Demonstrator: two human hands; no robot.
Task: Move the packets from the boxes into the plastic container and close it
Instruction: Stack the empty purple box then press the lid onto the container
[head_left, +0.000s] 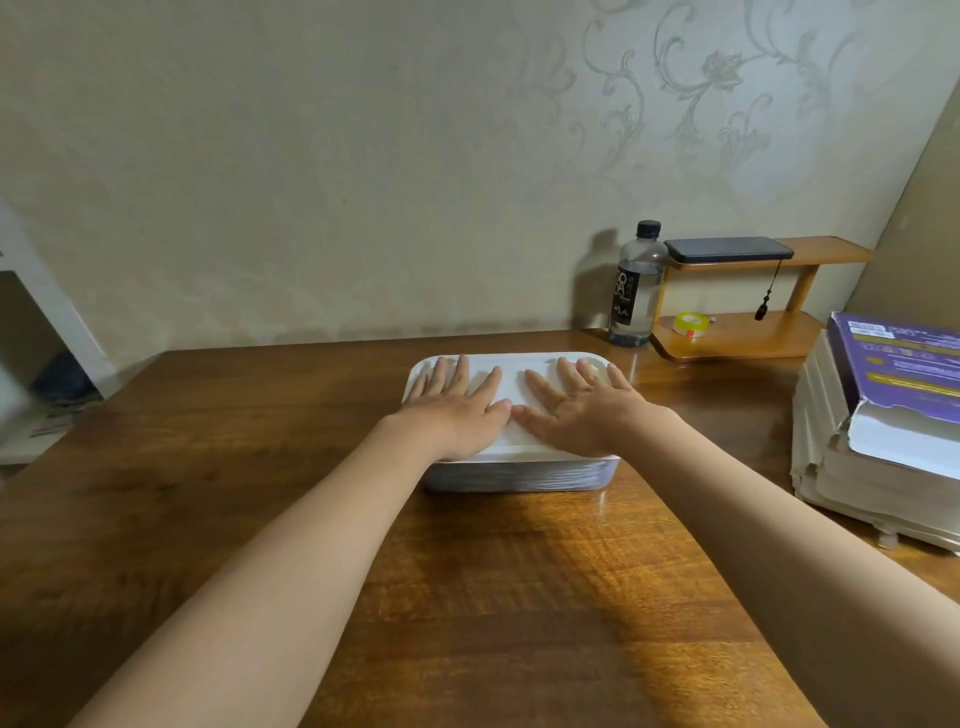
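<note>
The plastic container (519, 475) stands in the middle of the wooden table with its white lid (511, 366) on top. Packets show dimly through its clear front wall. My left hand (457, 410) lies flat on the left half of the lid, fingers straight and spread. My right hand (582, 408) lies flat on the right half in the same way, thumbs almost meeting. A stack of flattened boxes (872, 467) sits at the right edge, with a purple box (904, 374) on top, its end flap torn open.
A water bottle (636, 286) stands at the back right beside a small wooden shelf (737, 338). The shelf carries a dark phone (727, 248) on top and a tape roll (691, 325) below. The table (493, 597) runs wide toward me; a wall stands behind it.
</note>
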